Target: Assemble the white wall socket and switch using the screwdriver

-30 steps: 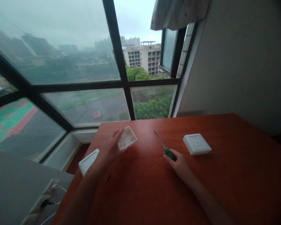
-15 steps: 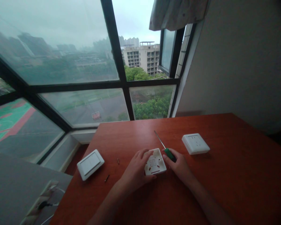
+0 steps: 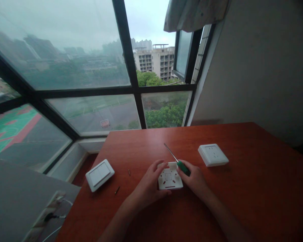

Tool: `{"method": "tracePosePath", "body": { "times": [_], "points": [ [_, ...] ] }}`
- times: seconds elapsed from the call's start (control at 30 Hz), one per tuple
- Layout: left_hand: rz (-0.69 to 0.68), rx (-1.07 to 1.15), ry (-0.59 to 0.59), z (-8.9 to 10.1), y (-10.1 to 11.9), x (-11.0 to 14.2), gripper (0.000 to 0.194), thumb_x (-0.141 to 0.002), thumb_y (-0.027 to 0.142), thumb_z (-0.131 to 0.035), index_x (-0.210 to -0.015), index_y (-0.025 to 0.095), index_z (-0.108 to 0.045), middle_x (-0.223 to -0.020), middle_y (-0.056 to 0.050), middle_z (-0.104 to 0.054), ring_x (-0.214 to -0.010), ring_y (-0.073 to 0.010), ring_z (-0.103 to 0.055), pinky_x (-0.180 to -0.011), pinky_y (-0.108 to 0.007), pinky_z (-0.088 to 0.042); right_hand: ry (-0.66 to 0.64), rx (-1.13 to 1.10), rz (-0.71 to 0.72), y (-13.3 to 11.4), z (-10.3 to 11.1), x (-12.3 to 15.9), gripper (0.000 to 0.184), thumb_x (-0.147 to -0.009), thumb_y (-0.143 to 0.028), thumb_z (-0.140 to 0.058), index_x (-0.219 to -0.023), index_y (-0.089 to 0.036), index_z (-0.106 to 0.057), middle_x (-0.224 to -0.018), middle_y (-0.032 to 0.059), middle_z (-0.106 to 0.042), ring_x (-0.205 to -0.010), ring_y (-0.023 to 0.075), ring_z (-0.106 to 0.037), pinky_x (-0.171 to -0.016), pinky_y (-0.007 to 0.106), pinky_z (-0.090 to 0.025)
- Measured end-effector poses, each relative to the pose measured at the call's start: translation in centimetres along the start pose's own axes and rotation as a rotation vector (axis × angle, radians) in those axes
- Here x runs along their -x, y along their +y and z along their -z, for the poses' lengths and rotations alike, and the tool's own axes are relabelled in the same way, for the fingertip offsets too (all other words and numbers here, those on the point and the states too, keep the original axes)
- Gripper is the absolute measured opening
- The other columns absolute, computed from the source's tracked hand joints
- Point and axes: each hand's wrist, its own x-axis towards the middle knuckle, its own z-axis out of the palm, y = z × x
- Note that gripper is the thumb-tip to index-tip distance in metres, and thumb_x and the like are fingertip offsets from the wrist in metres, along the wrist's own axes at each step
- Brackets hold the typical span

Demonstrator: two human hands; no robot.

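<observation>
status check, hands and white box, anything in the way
Left hand gripping white box, open side up. Right hand holding green screwdriver, shaft pointing away. Two screws lie left, out of the way.

One head-worn camera looks down across table [image 3: 255, 188] toward window [image 3: 135, 90]

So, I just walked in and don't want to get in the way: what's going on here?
A person's left hand grips an open white box, hollow side showing. Their right hand holds a green-handled screwdriver at the box's right side, its tip pointing away from them. Left of the box, two screws and a white switch panel lie on the table; a white socket unit sits to the right.
</observation>
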Motion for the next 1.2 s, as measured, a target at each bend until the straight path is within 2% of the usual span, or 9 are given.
{"method": "tracePosePath", "body": {
  "times": [0.3,0.4,0.63,0.77,0.87,0.97,1.1,1.2],
  "points": [
    [-0.037,0.018,0.018,0.2,-0.3,0.2,0.09,-0.064,0.023,-0.083,-0.141,0.027,-0.037,-0.149,-0.012,-0.032,-0.137,-0.0297,-0.034,-0.112,-0.045,-0.033,0.005,0.019,-0.007,-0.1,-0.1,0.0,0.033,-0.08,-0.033,-0.058,-0.108,-0.017,-0.067,-0.103,0.0114,-0.074,-0.096,0.0281,-0.069,-0.084,0.04,-0.053],
    [-0.033,0.018,0.019,0.2,-0.2,0.2,0.087,-0.066,0.023,-0.082,-0.141,0.026,-0.038,-0.148,-0.012,-0.034,-0.136,-0.0299,-0.036,-0.112,-0.046,-0.034,0.002,0.016,-0.012,-0.1,-0.1,0.0,0.032,-0.081,-0.033,-0.058,-0.107,-0.017,-0.066,-0.101,0.011,-0.074,-0.094,0.0272,-0.069,-0.084,0.039,-0.052],
    [-0.046,0.012,0.049,-0.1,-0.6,0.1,0.094,-0.062,0.023,-0.084,-0.142,0.026,-0.035,-0.147,-0.012,-0.035,-0.136,-0.03,-0.036,-0.113,-0.046,-0.033,-0.009,-0.011,-0.023,0.5,-0.2,-0.1,0.032,-0.082,-0.034,-0.057,-0.108,-0.017,-0.064,-0.102,0.0103,-0.073,-0.093,0.0254,-0.068,-0.082,0.037,-0.053],
    [-0.035,-0.033,0.052,0.4,-0.1,0.2,0.094,-0.064,0.026,-0.084,-0.143,0.027,-0.034,-0.149,-0.013,-0.033,-0.137,-0.032,-0.035,-0.112,-0.049,-0.033,-0.004,-0.012,-0.025,0.9,-0.1,-0.2,0.034,-0.082,-0.036,-0.057,-0.108,-0.016,-0.065,-0.105,0.0114,-0.073,-0.097,0.0267,-0.067,-0.086,0.04,-0.051],
    [-0.005,-0.122,0.101,2.0,0.1,0.8,0.083,-0.072,0.024,-0.077,-0.143,0.03,-0.034,-0.149,-0.01,-0.034,-0.137,-0.0302,-0.035,-0.112,-0.05,-0.033,-0.011,-0.009,-0.027,0.9,0.0,-0.2,0.035,-0.082,-0.037,-0.057,-0.108,-0.015,-0.065,-0.106,0.0119,-0.072,-0.098,0.0272,-0.067,-0.086,0.04,-0.051],
    [0.047,-0.242,0.183,4.8,-0.8,2.2,0.07,-0.081,0.024,-0.067,-0.142,0.031,-0.032,-0.148,-0.009,-0.036,-0.135,-0.0282,-0.038,-0.11,-0.049,-0.036,-0.021,-0.002,-0.036,0.8,0.1,-0.3,0.035,-0.082,-0.036,-0.056,-0.108,-0.014,-0.065,-0.106,0.013,-0.073,-0.098,0.0276,-0.067,-0.086,0.041,-0.051],
    [0.137,-0.471,0.372,9.0,-3.9,4.9,0.062,-0.083,0.035,-0.063,-0.138,0.026,-0.036,-0.14,-0.011,-0.045,-0.128,-0.0305,-0.047,-0.105,-0.05,-0.041,-0.033,0.008,-0.044,0.7,0.1,-0.3,0.035,-0.083,-0.036,-0.056,-0.108,-0.013,-0.065,-0.106,0.0143,-0.072,-0.098,0.0281,-0.067,-0.086,0.041,-0.052],
    [0.154,-0.618,0.459,11.7,-6.5,7.2,0.064,-0.08,0.044,-0.064,-0.136,0.025,-0.039,-0.137,-0.011,-0.049,-0.126,-0.033,-0.049,-0.104,-0.052,-0.041,-0.038,0.013,-0.04,0.7,0.1,-0.2,0.034,-0.083,-0.036,-0.056,-0.108,-0.014,-0.065,-0.106,0.0137,-0.072,-0.099,0.0277,-0.067,-0.086,0.041,-0.052]
  ]
}}
